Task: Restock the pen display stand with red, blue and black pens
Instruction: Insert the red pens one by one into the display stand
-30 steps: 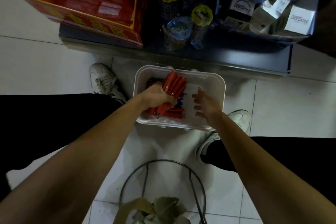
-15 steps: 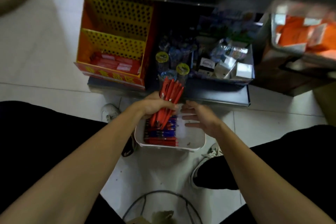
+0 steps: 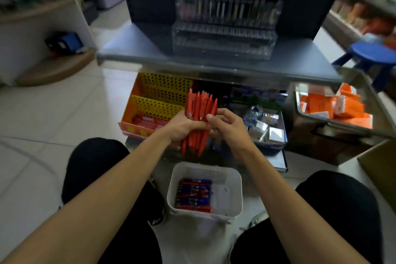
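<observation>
Head view: since a second ago I'd lifted the bundle of slim red plastic pens (image 3: pixel 200 111) out of the white plastic tub (image 3: pixel 235 191), and it was now well above it. My left hand (image 3: pixel 182 126) was clamped round the bundle's middle. My right hand (image 3: pixel 227 126) pinched pens at its side. The clear acrylic display stand (image 3: pixel 225 34) sat on the steel counter (image 3: pixel 132 49), well apart. I judged it best to square the tips and feed a few at a time. The pens looked glossy and fanned.
</observation>
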The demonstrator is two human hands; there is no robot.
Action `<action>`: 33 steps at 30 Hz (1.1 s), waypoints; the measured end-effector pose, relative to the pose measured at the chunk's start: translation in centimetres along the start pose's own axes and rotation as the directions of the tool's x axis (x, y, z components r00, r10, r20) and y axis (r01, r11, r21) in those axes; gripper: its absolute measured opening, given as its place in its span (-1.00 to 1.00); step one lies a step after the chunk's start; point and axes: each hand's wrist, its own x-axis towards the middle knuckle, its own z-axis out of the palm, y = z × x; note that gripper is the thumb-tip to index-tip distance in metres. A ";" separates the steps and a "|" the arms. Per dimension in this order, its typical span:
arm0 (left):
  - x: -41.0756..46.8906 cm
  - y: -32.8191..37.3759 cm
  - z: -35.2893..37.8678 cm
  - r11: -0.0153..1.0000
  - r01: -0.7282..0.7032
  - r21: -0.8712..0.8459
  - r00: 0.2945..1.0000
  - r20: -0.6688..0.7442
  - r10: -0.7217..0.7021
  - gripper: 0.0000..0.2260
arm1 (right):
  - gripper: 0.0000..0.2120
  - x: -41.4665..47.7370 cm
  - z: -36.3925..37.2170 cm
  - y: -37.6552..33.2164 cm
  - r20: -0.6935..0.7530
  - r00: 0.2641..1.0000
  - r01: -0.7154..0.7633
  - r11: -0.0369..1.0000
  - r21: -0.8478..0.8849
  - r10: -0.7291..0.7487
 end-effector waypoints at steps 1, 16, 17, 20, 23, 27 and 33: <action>-0.4 1.2 0.0 0.999 -0.034 -0.001 0.999 0.011 0.034 -0.45 | -0.92 0.2 0.1 -1.0 0.009 1.000 0.024 1.000 -0.019 -0.024; 1.7 11.0 -2.8 0.844 -0.344 -0.412 0.929 -0.022 0.368 -0.84 | -0.93 6.6 3.0 -13.5 0.071 0.958 0.287 0.929 -0.235 -0.278; 2.5 11.2 -3.3 0.846 -0.350 -0.401 0.929 -0.035 0.368 -0.80 | -0.93 7.5 3.0 -13.5 0.057 0.956 0.293 0.923 -0.251 -0.288; 4.7 11.2 -5.0 0.844 -0.352 -0.405 0.935 -0.115 0.335 -0.77 | -0.91 10.3 2.9 -13.4 -0.019 0.943 0.313 0.904 -0.292 -0.332; 6.7 11.9 -7.1 0.834 -0.346 -0.431 0.938 -0.184 0.294 -0.85 | -0.91 13.6 2.6 -14.4 -0.050 0.921 0.357 0.888 -0.291 -0.386; 8.3 13.7 -9.7 0.863 -0.355 -0.359 0.932 -0.204 0.298 -0.80 | -0.93 18.2 3.1 -16.6 -0.107 0.883 0.414 0.867 -0.279 -0.456; 6.8 14.1 -12.9 0.815 -0.369 -0.446 0.929 -0.150 0.338 -0.71 | -0.94 23.8 5.2 -19.3 -0.173 0.766 0.530 0.760 -0.377 -0.620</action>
